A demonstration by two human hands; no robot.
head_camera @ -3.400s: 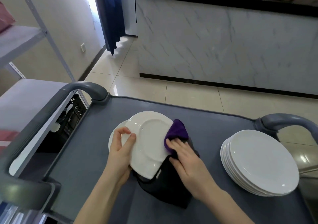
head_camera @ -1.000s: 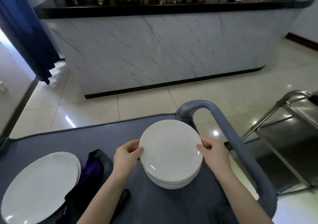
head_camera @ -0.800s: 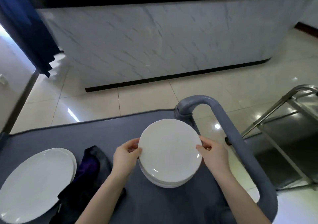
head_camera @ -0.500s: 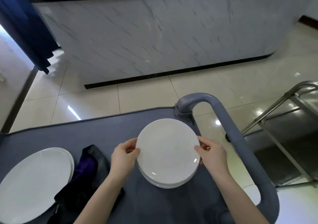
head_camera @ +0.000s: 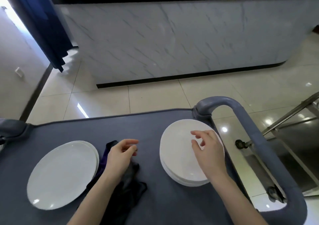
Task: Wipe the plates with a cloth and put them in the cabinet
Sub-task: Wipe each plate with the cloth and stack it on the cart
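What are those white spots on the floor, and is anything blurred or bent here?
Head view: the glossy floor tiles mirror lights as white spots; glints sit on the left plates; the left hand and right hand look slightly smeared; the cart's far edge seems bowed, likely the wide lens; daylight beside the blue curtain is washed out.

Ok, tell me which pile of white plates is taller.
The round white plates under the right hand, beside the grey cart handle; the left pile past the dark cloth is flatter.

Grey-blue tabletop (head_camera: 155,124), curved handle (head_camera: 222,100) at right end. Beyond: marble-fronted bar (head_camera: 172,39) with black top, blue curtain (head_camera: 43,22) left, glossy tiled floor (head_camera: 103,100), steel frame (head_camera: 293,112) right.
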